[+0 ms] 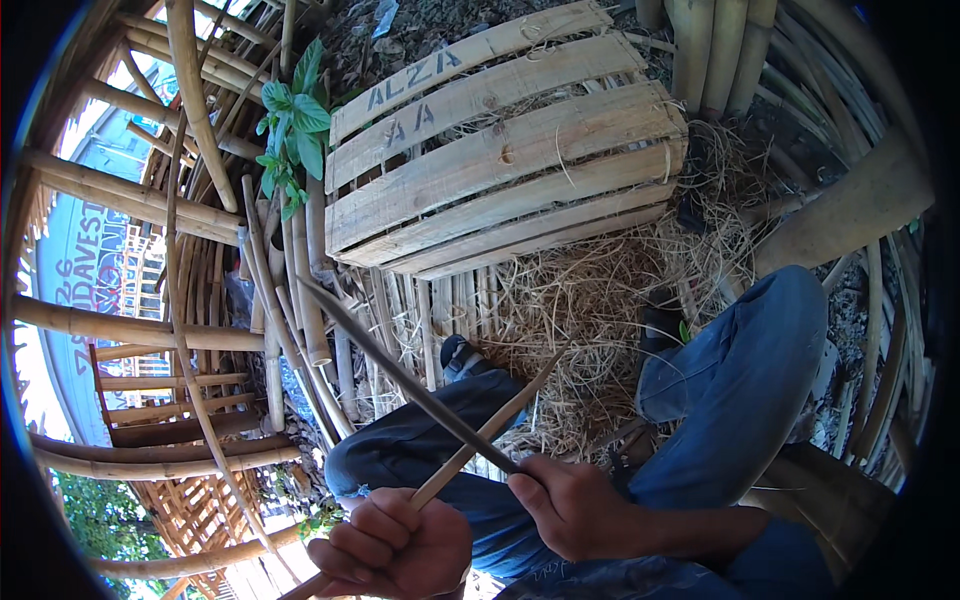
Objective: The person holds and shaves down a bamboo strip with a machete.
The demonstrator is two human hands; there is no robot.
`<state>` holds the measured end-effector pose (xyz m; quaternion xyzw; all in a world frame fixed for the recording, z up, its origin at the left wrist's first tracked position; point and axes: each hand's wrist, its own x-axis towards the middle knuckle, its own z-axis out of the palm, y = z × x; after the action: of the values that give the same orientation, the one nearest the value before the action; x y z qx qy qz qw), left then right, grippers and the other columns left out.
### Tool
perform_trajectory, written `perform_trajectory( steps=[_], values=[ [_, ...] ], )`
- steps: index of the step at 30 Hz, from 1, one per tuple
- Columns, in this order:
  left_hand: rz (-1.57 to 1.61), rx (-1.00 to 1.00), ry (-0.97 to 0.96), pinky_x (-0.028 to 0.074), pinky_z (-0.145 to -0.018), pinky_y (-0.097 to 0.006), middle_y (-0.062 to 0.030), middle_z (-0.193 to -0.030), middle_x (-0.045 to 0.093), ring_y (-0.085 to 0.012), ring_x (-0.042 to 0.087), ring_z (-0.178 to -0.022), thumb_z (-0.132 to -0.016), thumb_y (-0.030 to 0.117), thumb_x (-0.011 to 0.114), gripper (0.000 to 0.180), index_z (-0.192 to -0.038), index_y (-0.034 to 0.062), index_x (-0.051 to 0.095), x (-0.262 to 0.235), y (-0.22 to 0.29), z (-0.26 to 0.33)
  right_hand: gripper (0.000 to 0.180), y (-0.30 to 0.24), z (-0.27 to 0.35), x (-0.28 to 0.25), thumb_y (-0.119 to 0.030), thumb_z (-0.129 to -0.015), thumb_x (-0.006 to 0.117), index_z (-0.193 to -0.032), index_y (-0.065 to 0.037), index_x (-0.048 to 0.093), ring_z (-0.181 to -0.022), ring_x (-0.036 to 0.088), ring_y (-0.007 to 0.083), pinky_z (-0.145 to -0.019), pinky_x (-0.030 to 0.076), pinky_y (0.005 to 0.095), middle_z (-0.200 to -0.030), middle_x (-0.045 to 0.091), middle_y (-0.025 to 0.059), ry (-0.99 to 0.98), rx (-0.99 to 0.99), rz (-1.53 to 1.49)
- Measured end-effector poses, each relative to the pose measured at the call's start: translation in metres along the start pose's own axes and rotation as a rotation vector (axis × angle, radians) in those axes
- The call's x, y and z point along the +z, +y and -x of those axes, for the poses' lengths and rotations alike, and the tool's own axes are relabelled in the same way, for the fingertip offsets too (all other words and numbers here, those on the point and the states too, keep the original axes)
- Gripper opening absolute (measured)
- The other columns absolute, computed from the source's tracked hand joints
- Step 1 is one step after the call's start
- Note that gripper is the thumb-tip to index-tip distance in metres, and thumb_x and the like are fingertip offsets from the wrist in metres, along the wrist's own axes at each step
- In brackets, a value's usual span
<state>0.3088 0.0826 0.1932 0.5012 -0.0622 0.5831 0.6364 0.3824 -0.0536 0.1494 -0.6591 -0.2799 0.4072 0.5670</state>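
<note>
My left hand (400, 540) is closed in a fist around a thin bamboo strip (522, 396). The strip slants up and away to the right, ending in a narrow tip, and its other end sticks out below the fist. In my right hand (575, 505) is a long, dark-bladed knife (395, 372), its handle hidden by the fingers. The blade points up and to the left, crossing the strip between my two hands in an X. Both hands are low in the view, in front of my bent legs in blue jeans (735, 370).
A slatted wooden crate (505, 155) lies beyond my feet. Pale shavings (590, 310) cover the ground between my legs. A bamboo framework (150, 325) rises on the left, near a leafy green plant (296, 125). Thick bamboo poles (720, 50) stand at the far right.
</note>
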Motion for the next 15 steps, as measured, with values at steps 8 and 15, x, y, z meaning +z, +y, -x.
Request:
perform_trajectory(
  steps=[8, 15],
  values=[
    [0.031, -0.014, -0.051, 0.018, -0.038, -0.029, 0.0030, -0.052, 0.026, -0.0106, 0.019, -0.043, -0.100, 0.039, 0.029, 0.044, -0.062, 0.0177, 0.029, 0.004, -0.003, -0.001, 0.033, 0.002, 0.003, 0.000, -0.027, -0.096, 0.043, -0.085, 0.001, 0.053, -0.052, 0.058, 0.0362, -0.049, 0.044, 0.0454, -0.056, 0.054, 0.0166, 0.054, -0.067, 0.066],
    [0.110, 0.254, 0.589, 0.018, -0.038, -0.027, 0.0031, -0.052, 0.024, -0.0105, 0.019, -0.044, -0.100, 0.042, 0.028, 0.044, -0.064, 0.0176, 0.028, 0.030, -0.013, 0.002, 0.026, 0.011, -0.002, -0.006, -0.021, -0.095, 0.045, -0.088, 0.002, 0.054, -0.053, 0.057, 0.0316, -0.050, 0.042, 0.0397, -0.061, 0.054, 0.0154, -0.012, 0.157, -0.021]
  ],
)
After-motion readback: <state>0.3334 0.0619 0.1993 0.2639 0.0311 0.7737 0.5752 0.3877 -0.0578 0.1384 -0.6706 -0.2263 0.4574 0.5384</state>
